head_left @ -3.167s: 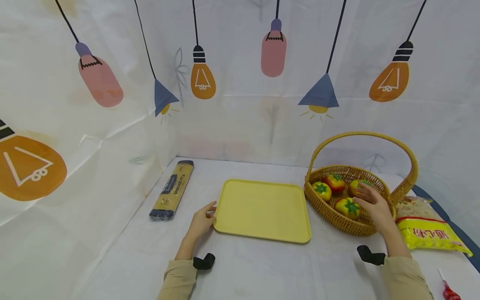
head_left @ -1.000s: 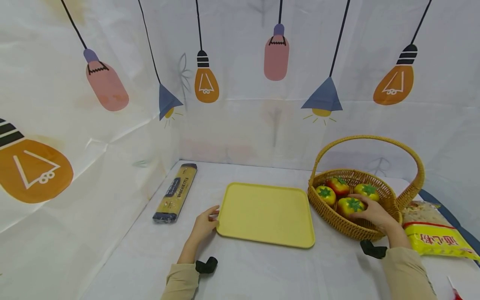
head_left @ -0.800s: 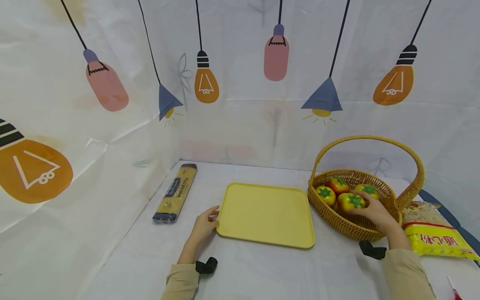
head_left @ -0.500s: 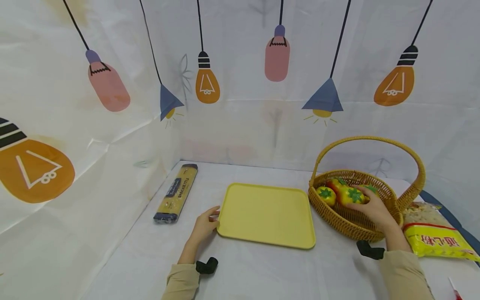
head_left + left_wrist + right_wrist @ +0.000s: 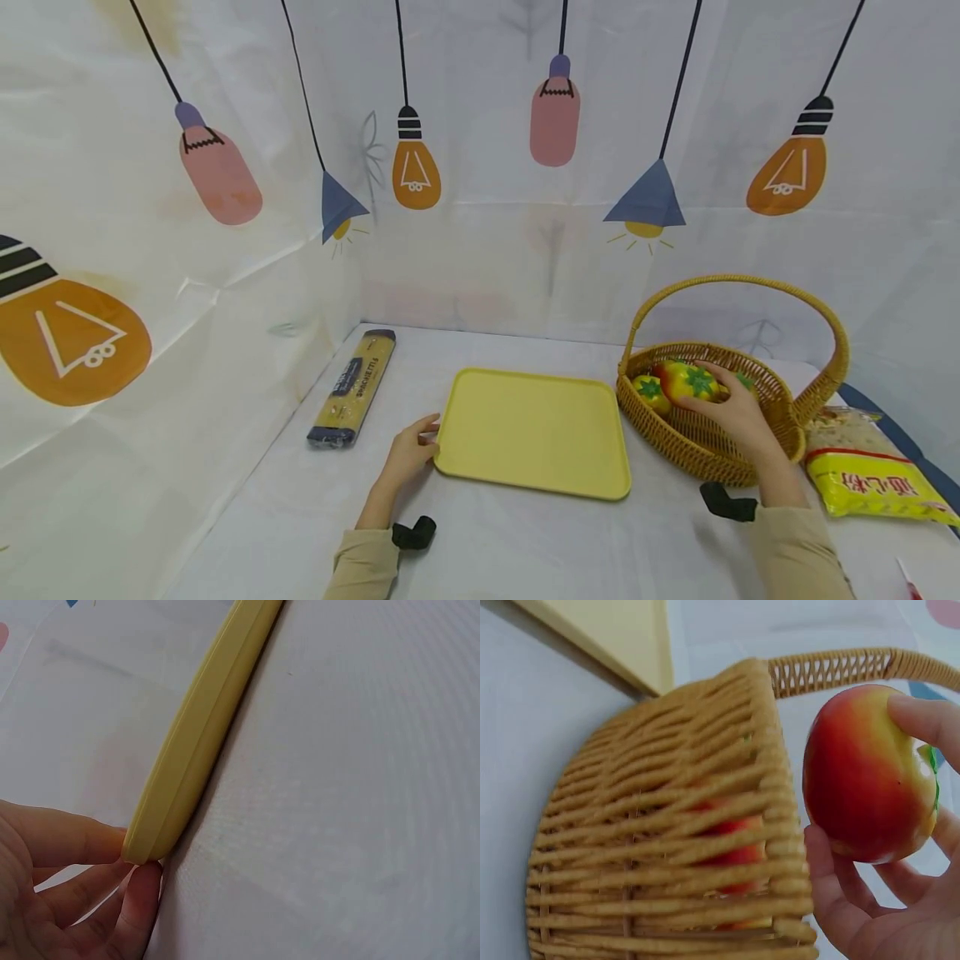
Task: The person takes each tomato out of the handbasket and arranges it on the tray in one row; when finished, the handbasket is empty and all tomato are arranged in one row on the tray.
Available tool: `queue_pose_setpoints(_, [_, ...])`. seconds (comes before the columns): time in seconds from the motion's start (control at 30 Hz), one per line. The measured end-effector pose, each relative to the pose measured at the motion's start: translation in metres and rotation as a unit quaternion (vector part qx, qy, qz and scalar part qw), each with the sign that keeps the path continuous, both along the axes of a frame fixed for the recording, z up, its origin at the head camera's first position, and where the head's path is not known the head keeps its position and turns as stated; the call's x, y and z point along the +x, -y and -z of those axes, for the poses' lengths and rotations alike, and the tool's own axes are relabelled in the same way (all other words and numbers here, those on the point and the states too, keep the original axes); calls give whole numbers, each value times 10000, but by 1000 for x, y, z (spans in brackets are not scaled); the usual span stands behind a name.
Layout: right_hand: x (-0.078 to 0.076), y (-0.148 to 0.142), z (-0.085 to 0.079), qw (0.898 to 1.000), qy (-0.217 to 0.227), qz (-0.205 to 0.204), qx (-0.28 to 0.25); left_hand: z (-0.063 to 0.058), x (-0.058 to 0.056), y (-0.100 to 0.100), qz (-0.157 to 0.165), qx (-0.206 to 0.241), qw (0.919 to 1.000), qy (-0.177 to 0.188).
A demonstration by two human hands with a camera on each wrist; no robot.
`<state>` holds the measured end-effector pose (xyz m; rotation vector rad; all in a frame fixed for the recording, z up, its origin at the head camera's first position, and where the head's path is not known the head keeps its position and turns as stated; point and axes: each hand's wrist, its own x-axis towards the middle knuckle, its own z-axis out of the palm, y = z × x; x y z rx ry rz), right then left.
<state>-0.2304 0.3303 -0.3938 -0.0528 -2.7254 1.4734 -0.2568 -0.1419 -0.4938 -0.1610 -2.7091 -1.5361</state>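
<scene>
In the head view my right hand (image 5: 731, 408) holds a red-and-yellow tomato (image 5: 688, 382) with a green star-shaped top, above the wicker basket (image 5: 693, 454). Thumb and fingers curl round the fruit; the right wrist view has this tomato (image 5: 870, 776) up at the level of the basket's rim. Other tomatoes (image 5: 649, 393) lie in the basket, partly hidden by the hand and the held one. My left hand (image 5: 408, 454) pinches the left edge of a flat yellow tray (image 5: 532, 433), its fingertips at the corner (image 5: 150, 840) in the left wrist view.
A spaghetti pack (image 5: 352, 387) lies at the back left. Right of the basket rests a yellow bag of pasta (image 5: 873, 475). The basket's tall arched handle (image 5: 738, 279) rises over the fruit. A small red item (image 5: 911, 583) shows at the lower right edge.
My right hand has closed round the front tomato, lifted it from the basket floor and moved it up and left over the other tomatoes. The left hand stays at the tray.
</scene>
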Motion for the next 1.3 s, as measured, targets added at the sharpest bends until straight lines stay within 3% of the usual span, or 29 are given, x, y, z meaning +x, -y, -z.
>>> queue_pose_setpoints(0.2, [0,9,-3,9999,23,-69,-101,0,0,0,-25,25,10000,84])
queue_pose_setpoints(0.43, [-3,19,-2,9993,-263,-256,-32,0,1,0,-17,-42,10000,79])
queue_pose_setpoints(0.93, [-8,45,-4,9965,-406,-540,-488,2,1,-1,-39,62,10000,-9])
queue_pose_setpoints(1.3, [-14,70,-2,9961,-461,-671,-338,1,1,-2,-25,140,9999,-69])
